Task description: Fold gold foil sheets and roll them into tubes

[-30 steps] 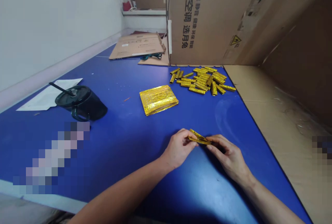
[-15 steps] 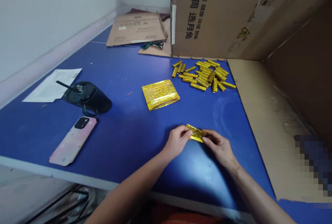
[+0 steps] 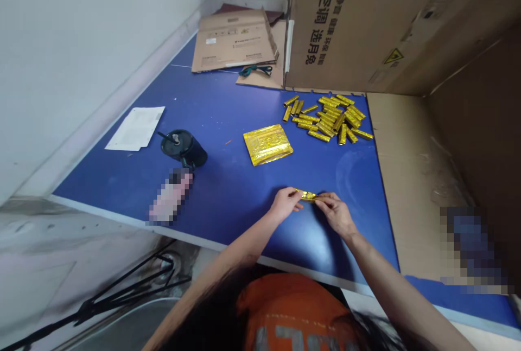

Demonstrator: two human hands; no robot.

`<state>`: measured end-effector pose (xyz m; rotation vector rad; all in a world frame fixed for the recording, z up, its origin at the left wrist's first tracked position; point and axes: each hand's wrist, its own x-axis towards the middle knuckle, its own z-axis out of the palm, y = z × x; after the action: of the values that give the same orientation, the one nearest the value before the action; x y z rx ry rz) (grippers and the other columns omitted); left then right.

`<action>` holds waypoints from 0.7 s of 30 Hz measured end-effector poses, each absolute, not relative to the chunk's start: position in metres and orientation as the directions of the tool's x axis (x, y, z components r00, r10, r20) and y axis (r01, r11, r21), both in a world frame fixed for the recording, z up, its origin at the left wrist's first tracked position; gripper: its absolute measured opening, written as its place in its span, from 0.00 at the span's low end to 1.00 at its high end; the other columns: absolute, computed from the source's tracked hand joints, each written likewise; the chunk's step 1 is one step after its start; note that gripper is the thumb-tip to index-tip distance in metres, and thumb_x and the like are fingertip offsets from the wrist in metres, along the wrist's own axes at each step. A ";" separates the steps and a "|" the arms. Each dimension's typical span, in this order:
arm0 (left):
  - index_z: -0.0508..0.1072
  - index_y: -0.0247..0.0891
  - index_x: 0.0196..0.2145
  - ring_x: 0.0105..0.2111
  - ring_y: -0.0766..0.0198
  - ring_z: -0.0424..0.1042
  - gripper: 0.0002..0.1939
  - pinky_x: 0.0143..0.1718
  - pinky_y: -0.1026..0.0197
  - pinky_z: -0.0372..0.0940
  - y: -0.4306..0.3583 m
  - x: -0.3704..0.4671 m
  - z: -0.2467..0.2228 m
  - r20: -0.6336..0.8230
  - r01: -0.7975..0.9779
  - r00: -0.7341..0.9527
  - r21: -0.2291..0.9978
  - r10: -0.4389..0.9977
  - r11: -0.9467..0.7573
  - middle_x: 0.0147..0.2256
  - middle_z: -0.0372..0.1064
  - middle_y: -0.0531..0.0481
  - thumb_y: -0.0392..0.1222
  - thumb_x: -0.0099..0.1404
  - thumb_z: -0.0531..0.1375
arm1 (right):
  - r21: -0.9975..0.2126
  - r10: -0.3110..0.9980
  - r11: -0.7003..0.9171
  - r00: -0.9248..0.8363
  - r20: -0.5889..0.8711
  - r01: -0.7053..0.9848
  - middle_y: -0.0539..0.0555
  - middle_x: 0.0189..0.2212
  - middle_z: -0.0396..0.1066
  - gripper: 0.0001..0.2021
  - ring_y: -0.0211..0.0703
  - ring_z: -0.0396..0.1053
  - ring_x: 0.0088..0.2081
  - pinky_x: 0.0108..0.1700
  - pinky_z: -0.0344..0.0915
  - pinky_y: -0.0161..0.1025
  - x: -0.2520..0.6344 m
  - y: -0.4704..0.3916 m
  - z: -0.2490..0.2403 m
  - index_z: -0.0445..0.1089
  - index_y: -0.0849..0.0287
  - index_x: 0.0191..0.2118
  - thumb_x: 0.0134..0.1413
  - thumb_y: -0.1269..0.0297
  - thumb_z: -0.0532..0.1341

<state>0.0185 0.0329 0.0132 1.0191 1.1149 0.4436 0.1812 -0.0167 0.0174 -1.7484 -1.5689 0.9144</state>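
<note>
Between my two hands is a small piece of gold foil paper (image 3: 308, 196), now a narrow strip. My left hand (image 3: 286, 202) pinches its left end, and my right hand (image 3: 335, 213) pinches the right end. Both hands are just above the blue table near its front edge. Beyond them lies a flat stack of gold foil sheets (image 3: 268, 145). Farther back on the right is a loose pile of several folded gold foil strips (image 3: 325, 115). My fingers cover both ends of the held piece.
A dark lidded mug with a straw (image 3: 185, 148) stands on the left, beside a blurred pink phone (image 3: 171, 199) and a white paper (image 3: 136, 127). Flattened cardboard (image 3: 234, 42) and a green cord (image 3: 255, 70) lie at the back. A big cardboard box (image 3: 342, 31) walls the back right.
The foil piece in my hands has gone from a wider, partly opened shape to a narrower strip. Both hands still grip its ends. The camera view has shifted, showing more of my shirt.
</note>
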 end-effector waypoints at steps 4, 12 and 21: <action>0.64 0.33 0.43 0.34 0.64 0.67 0.13 0.34 0.57 0.65 0.026 0.010 0.014 -0.532 0.215 0.390 0.846 0.752 0.487 0.39 0.63 0.47 0.42 0.63 0.52 | -0.746 0.986 -0.132 0.009 -0.167 0.653 0.52 0.35 0.67 0.10 0.39 0.65 0.35 0.38 0.62 0.43 0.185 -0.019 0.023 0.66 0.63 0.35 0.54 0.61 0.54; 0.62 0.34 0.45 0.38 0.61 0.66 0.14 0.37 0.54 0.64 0.023 0.009 0.010 -0.560 0.257 0.335 0.828 0.758 0.498 0.43 0.62 0.45 0.42 0.63 0.53 | -0.664 0.964 -0.139 -0.053 -0.260 0.734 0.51 0.30 0.64 0.10 0.41 0.64 0.32 0.35 0.59 0.40 0.180 -0.021 0.038 0.72 0.54 0.28 0.51 0.61 0.54; 0.62 0.34 0.46 0.39 0.60 0.65 0.15 0.38 0.53 0.63 0.018 0.009 0.002 -0.589 0.226 0.296 0.808 0.752 0.544 0.44 0.61 0.45 0.42 0.63 0.53 | -0.716 0.916 -0.302 -0.015 -0.400 0.630 0.53 0.38 0.65 0.09 0.40 0.65 0.37 0.40 0.62 0.43 0.180 -0.016 0.038 0.67 0.58 0.36 0.54 0.60 0.54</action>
<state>0.0087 0.0184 0.0016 0.9810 1.2605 0.4371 0.1801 -0.0159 0.0377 -1.9412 -1.6149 1.2286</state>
